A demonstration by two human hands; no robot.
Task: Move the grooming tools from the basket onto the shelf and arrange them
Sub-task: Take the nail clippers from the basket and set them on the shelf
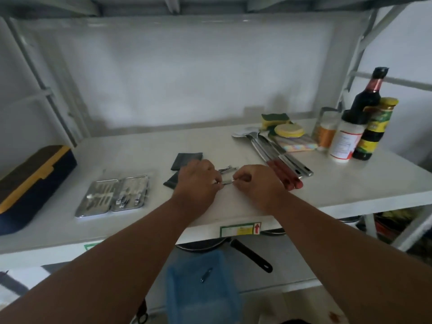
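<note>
a small silver metal grooming tool (227, 182) was held between the two hands just above the white shelf board (350, 183), near its front edge at the middle. the left hand (197, 181) was closed, pinching the tool's left end with its fingertips, and the right hand (256, 181) was closed likewise, pinching the right end. a second small metal clipper (228, 170) lay on the shelf just beyond the hands, and dark grey flat pouches (188, 160) lay partly hidden behind the left hand. to the left, an opened silver manicure case (114, 196) with tools in its two halves lay flat on the shelf, and further left a dark blue box with a yellow lid edge (30, 183) rested at the shelf's end. to the right, long steel utensils with red handles (278, 160) were laid side by side, with yellow and green sponges (278, 122) and several bottles and jars (360, 127) at the far right. below the shelf, near the viewer, a blue mesh plastic basket (201, 291) was seen, blurred, with one small dark clipper-like tool (206, 274) lying in it.
</note>
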